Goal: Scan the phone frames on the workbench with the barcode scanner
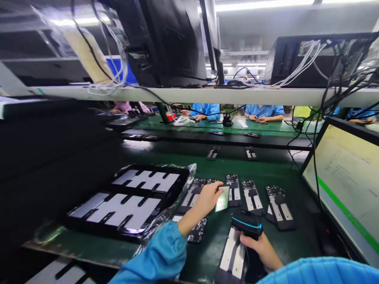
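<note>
Working at a green bench (266, 252), we have both hands over a row of phone back-frames. Our left hand (207, 199), in a blue sleeve (160, 252), is closed in a pinch on a small glossy card (222, 199), thumb and fingers at its left edge; the card stands tilted, with a green glare on its face. It sits just above the bench, between two of the frames and in front of the frame (233, 189) at the middle of the row. Our right hand (257, 244) is clenched around the grip of a black handheld scanner (247, 223) with a blue stripe; its head points away from us, towards the card, and lies near it without touching.

Four or five frames lie side by side beyond the hands, each dark with pale strips. One more frame (233, 258) lies under the right hand, close to the near edge, and another (197, 232) is partly hidden under the left forearm.

To the left, a black tray (118, 225) in a clear plastic bag holds large pale sheets in two compartments. To the right, a tilted monitor (346, 177) shows a pale screen with a green band; the text is too small to read. Past a black conveyor strip (213, 138), other people in blue sleeves work at the far side. A shelf (207, 94) overhead carries monitors, a computer case and cables.
</note>
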`<state>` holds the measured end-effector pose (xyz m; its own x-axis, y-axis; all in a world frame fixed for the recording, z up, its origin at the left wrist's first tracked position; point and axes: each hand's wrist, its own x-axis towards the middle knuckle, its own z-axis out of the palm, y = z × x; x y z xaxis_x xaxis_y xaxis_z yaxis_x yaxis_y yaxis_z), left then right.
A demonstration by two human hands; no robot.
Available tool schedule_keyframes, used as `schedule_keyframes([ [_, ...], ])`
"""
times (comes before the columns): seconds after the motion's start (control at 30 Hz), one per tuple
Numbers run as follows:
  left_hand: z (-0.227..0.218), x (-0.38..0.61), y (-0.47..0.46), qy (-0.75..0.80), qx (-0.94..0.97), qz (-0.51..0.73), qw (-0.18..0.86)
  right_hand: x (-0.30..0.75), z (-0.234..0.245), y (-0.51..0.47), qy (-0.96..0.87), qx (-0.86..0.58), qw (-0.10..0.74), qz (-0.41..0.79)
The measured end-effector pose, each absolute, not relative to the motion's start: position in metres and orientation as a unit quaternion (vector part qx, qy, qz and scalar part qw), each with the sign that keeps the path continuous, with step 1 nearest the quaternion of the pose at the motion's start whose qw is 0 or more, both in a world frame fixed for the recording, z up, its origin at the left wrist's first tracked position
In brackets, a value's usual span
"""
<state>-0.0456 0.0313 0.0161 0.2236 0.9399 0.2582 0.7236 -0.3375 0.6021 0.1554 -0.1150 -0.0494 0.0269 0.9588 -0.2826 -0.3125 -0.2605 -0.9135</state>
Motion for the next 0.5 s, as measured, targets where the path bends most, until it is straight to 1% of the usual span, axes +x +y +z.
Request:
schedule_keyframes([
  [0.1,0.005,-0.04,0.026,0.537,0.765,0.294,0.199,0.155,-0.052,-0.116,-0.316,-0.505,0.515,0.617],
  [0.37,0.013,-0.059,0.036,0.545,0.753,0.297,0.217,0.158,-0.054,-0.109,-0.329,-0.492,0.518,0.617],
  [0.43,0.007,-0.06,0.025,0.528,0.744,0.297,0.282,0.162,-0.05,-0.108,-0.336,-0.48,0.507,0.632],
  [0.5,-0.007,-0.056,0.003,0.483,0.734,0.281,0.385,0.167,-0.045,-0.106,-0.344,-0.464,0.496,0.648],
])
